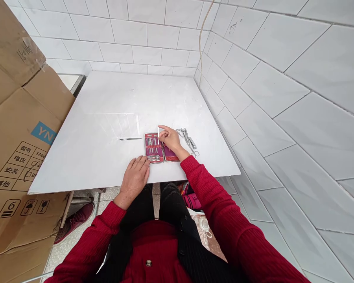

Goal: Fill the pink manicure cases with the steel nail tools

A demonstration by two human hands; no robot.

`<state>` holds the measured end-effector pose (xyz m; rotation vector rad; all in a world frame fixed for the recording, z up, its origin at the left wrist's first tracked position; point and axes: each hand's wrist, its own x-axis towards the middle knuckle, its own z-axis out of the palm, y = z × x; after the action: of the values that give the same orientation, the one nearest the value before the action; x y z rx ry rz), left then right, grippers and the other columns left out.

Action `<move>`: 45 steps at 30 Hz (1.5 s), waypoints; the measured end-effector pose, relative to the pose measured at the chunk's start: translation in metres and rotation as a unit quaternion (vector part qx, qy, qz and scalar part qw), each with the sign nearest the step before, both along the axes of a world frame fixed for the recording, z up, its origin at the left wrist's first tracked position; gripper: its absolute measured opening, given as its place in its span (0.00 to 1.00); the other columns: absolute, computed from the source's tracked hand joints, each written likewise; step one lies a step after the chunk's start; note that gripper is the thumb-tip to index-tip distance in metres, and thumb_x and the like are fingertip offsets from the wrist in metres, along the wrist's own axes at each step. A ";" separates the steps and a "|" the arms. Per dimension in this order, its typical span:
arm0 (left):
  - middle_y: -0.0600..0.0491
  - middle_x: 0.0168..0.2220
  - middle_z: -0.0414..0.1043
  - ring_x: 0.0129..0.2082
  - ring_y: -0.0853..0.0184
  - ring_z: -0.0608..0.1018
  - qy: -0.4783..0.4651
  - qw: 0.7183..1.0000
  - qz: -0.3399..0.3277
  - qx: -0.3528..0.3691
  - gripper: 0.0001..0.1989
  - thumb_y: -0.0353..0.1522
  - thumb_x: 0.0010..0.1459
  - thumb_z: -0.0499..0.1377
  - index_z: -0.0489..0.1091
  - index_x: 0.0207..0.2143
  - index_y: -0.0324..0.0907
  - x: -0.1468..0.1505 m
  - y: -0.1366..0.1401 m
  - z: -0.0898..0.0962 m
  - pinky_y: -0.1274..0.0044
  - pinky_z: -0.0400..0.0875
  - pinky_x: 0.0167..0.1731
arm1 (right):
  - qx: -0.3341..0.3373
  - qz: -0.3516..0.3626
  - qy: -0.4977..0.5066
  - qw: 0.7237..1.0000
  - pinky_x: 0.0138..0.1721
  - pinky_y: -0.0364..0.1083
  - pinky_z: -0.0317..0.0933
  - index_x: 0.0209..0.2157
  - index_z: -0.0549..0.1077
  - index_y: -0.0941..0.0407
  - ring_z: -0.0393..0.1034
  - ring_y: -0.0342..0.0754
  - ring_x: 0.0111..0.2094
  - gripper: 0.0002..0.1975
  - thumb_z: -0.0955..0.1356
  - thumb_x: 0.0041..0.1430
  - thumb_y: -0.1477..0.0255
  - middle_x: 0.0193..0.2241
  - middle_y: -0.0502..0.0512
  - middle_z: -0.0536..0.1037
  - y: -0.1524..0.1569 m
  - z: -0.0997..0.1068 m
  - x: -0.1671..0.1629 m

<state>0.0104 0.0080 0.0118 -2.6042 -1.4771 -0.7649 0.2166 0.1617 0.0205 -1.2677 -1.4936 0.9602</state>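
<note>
Along the front edge of the glossy white counter [109,94], a little right of its middle, find a rectangular purple case with red trim [169,153], opened flat. Above its left half, near the fold, note a slim, straight, pale tool [158,135], standing about upright, clamped between thumb and fingertips of the right hand [169,140]. At the case's front left corner, note the left hand [137,173], palm down, fingers close together, beside a shiny silver nail clipper [153,158]; cannot tell whether pressing on the case or only resting.

Probably a moment of handling between case and grip; direction, in or out, impossible to tell. Best to steady the case's left border with the left fingers, pinch lightly, and move along the tool's own length, without brushing the neighbouring row of thin silver tools [152,145].

Toward the counter's right edge, watch for loose silver metal implements [191,142] near the right wrist, easy to snag with the ribbed red sleeve [224,208]. Toward the left edge, mind a thin dark pointed tool [130,138], apart from the case. Widest room toward the back edge; least at the front edge, close under the left wrist.
</note>
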 end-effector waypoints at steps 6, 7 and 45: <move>0.42 0.61 0.74 0.63 0.53 0.74 -0.001 1.000 -0.001 0.006 0.20 0.31 0.72 0.48 0.71 0.60 0.41 0.000 0.000 -0.001 0.56 0.68 0.63 | -0.003 0.015 0.024 1.000 0.40 0.45 0.66 0.56 0.77 0.54 0.70 0.43 0.31 0.30 0.71 0.48 0.75 0.31 0.45 0.79 -0.002 0.000 0.000; 0.42 0.61 0.74 0.63 0.53 0.74 -0.002 1.000 -0.001 0.005 0.20 0.31 0.72 0.48 0.71 0.60 0.41 0.000 0.000 -0.001 0.55 0.68 0.63 | -0.004 0.016 0.022 1.000 0.40 0.45 0.66 0.55 0.78 0.54 0.70 0.43 0.30 0.30 0.71 0.48 0.76 0.30 0.45 0.79 -0.002 0.000 0.000; 0.42 0.62 0.73 0.63 0.53 0.74 0.010 1.000 0.003 0.010 0.20 0.31 0.72 0.49 0.69 0.62 0.42 0.000 0.001 0.000 0.56 0.68 0.63 | 0.113 -0.002 -0.182 0.977 0.50 0.51 0.64 0.41 0.85 0.53 0.69 0.51 0.48 0.23 0.60 0.65 0.83 0.42 0.57 0.76 -0.005 -0.013 -0.003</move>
<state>0.0101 0.0088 0.0117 -2.5844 -1.4623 -0.7472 0.2133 0.1562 0.0079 -1.3254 -1.8216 0.5519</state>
